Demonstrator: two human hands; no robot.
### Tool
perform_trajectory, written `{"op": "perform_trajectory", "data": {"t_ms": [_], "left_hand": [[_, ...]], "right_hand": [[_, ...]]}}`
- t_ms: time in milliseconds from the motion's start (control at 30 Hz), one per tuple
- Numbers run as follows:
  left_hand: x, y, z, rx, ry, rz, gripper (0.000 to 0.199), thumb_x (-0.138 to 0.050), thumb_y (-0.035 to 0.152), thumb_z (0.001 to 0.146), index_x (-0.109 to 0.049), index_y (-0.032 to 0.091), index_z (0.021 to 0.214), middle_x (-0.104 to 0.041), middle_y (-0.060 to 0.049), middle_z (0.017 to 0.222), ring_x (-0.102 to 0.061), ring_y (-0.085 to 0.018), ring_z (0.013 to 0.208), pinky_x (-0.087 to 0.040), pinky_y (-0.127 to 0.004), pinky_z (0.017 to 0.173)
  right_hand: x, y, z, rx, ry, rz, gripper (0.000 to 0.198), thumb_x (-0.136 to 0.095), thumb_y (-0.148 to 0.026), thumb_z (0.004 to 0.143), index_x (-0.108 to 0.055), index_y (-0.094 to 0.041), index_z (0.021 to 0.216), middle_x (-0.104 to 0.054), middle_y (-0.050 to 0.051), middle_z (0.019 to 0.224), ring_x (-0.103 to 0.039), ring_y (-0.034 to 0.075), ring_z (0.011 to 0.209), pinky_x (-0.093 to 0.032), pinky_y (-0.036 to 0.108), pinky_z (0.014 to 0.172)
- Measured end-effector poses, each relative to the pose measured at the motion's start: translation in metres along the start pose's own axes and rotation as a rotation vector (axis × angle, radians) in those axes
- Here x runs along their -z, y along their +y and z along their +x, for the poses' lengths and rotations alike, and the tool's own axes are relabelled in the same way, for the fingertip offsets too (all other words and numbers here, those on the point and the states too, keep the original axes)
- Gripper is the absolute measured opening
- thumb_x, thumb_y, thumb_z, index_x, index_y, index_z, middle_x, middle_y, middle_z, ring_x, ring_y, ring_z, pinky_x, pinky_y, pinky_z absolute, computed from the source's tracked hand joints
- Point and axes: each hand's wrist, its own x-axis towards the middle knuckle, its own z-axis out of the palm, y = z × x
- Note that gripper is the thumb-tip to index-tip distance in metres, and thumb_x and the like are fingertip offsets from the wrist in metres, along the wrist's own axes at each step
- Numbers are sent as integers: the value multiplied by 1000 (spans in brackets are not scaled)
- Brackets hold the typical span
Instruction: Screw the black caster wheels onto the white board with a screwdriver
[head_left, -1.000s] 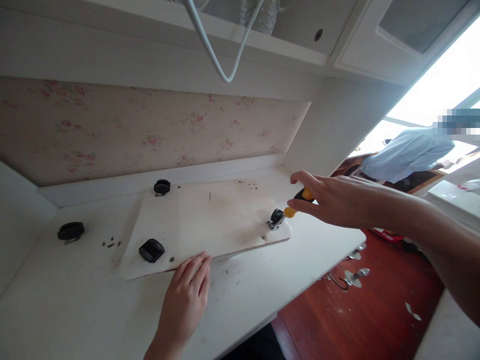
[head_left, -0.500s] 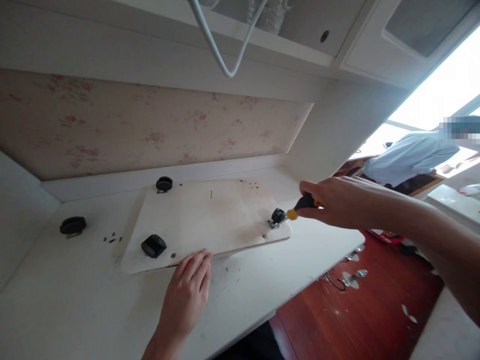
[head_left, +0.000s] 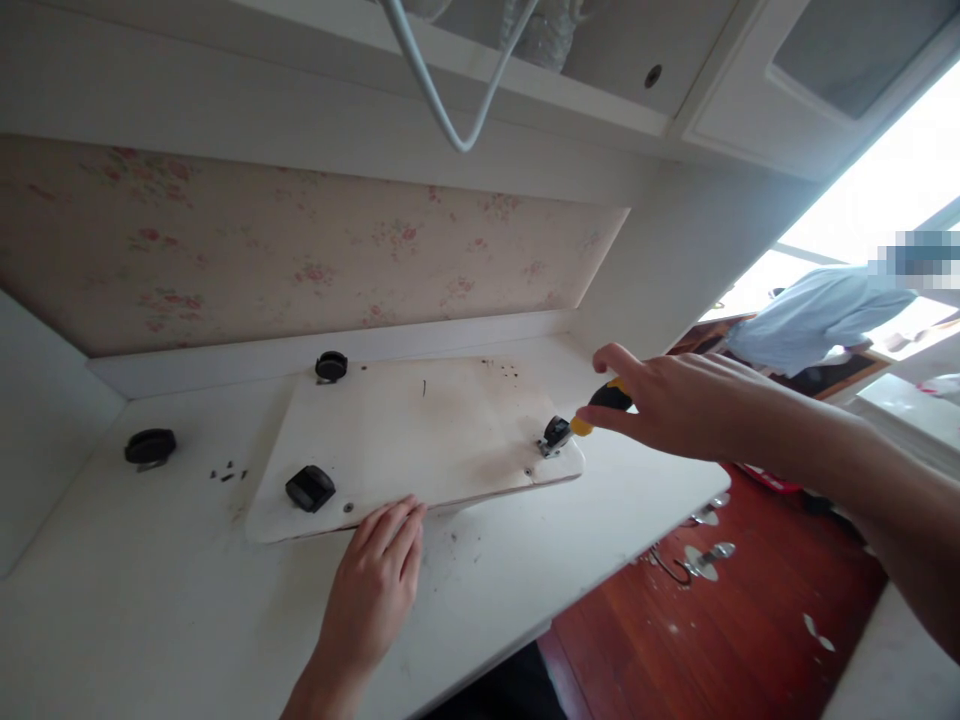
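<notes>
A white board lies flat on the white desk. My left hand rests with its fingertips over the board's front edge, fingers extended close together. My right hand grips a yellow-and-black screwdriver, whose shaft points down-left at the metal plate of a black caster wheel on the board's right end. The exact contact of the tip is hidden. Two more casters sit on the board's left side, one near the front and one at the back.
A loose black caster and several small screws lie on the desk left of the board. A white cable hangs from the shelf overhead. A person in a light shirt is at the right, beyond the red-brown floor.
My right hand has turned slightly about the screwdriver handle, its thumb and fingers shifting. The left hand stays on the board's edge, and the view has moved a little.
</notes>
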Motion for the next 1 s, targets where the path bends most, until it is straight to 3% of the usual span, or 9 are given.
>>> {"op": "perform_trajectory", "data": {"t_ms": [133, 233, 400, 533, 600, 667, 733, 867, 1000], "left_hand": [[2, 1, 2, 24, 1, -11, 31, -50, 11, 96, -62, 16, 123, -67, -9, 121, -60, -23, 113, -48, -40, 100], [3, 2, 3, 35, 15, -17, 29, -50, 12, 96, -63, 17, 121, -68, -9, 119, -61, -24, 111, -49, -41, 99], [2, 3, 4, 38, 26, -37, 28, -52, 12, 96, -63, 17, 121, -68, -8, 118, -61, -23, 111, -49, -40, 99], [2, 3, 4, 49, 15, -39, 29, -51, 11, 95, -63, 18, 121, -68, -8, 119, -61, -24, 111, -48, -40, 100], [1, 3, 4, 50, 15, -36, 30, -51, 10, 95, -63, 17, 122, -68, -8, 120, -60, -24, 111, -48, -40, 100], [1, 3, 3, 51, 17, -33, 31, -52, 10, 95, -63, 17, 123, -67, -8, 120, -60, -24, 112, -48, -40, 100], [1, 3, 3, 49, 14, -31, 30, -53, 10, 95, -63, 17, 122, -67, -8, 120, -60, -23, 112, -47, -40, 101], [1, 2, 3, 45, 12, -36, 30, -54, 10, 94, -63, 16, 122, -67, -8, 120, -60, -23, 112, -46, -39, 101], [0, 2, 3, 53, 22, -42, 30, -54, 10, 94, -62, 16, 123, -67, -8, 120, -59, -23, 112, -45, -38, 102]], "right_hand": [[4, -6, -2, 64, -47, 24, 42, -35, -59, 96, -51, -24, 112, -70, 6, 72, -68, 30, 64, -37, 35, 56], [6, -13, -1, -9, -44, -93, 53, -24, -65, 96, -55, -23, 97, -69, 9, 68, -68, 34, 62, -34, 35, 52], [6, -14, 0, 85, -21, 79, 40, -33, -54, 97, -46, -23, 120, -74, 8, 90, -69, 29, 67, -38, 35, 57], [7, -12, 2, 5, -53, -64, 47, -27, -59, 97, -56, -22, 95, -69, 10, 70, -68, 32, 62, -35, 35, 54], [6, -11, 2, -6, -28, -42, 50, -32, -64, 94, -55, -22, 107, -71, 10, 76, -68, 33, 65, -37, 36, 55], [5, -10, 2, 72, -12, 86, 46, -40, -57, 94, -45, -23, 124, -73, 11, 97, -69, 29, 69, -40, 36, 59], [4, -9, 3, 133, -21, 161, 36, -40, -47, 96, -43, -24, 123, -71, 10, 107, -69, 26, 70, -41, 35, 61], [3, -9, 8, 40, -66, -4, 44, -28, -58, 97, -54, -23, 94, -68, 7, 71, -66, 29, 63, -35, 34, 56], [3, -7, 9, 44, -58, 93, 48, -39, -65, 92, -50, -24, 114, -70, 6, 76, -66, 28, 63, -36, 33, 57]]}}
